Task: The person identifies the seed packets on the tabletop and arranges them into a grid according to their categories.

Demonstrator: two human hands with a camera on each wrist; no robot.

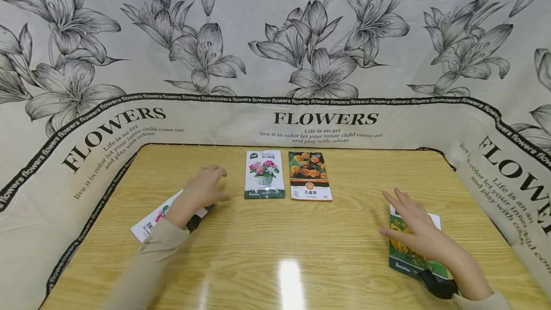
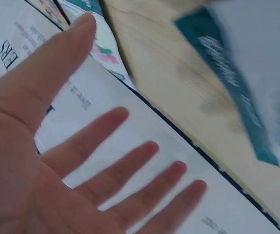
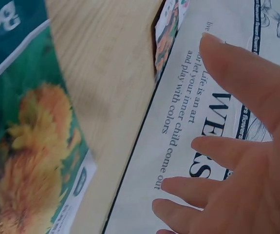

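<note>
My left hand (image 1: 199,196) hovers with spread fingers above a white seed packet (image 1: 150,218) that lies aslant at the table's left; the hand and sleeve cover part of it. In the left wrist view, the palm and fingers (image 2: 76,151) hold nothing. On the right, a green packet with yellow flowers (image 1: 400,252) lies partly under my right hand (image 1: 415,231). That hand is also spread, and the right wrist view shows nothing in its fingers (image 3: 222,151). Between the hands, farther back, lie a white packet with pink flowers (image 1: 264,176) and an orange marigold packet (image 1: 310,176), side by side.
The wood-grain table (image 1: 258,238) carries a bright light reflection at its front. Behind it and along both sides rises a white cloth (image 1: 224,123) printed with flowers and lettering. A dark band is on each wrist, such as the right wristband (image 1: 438,285).
</note>
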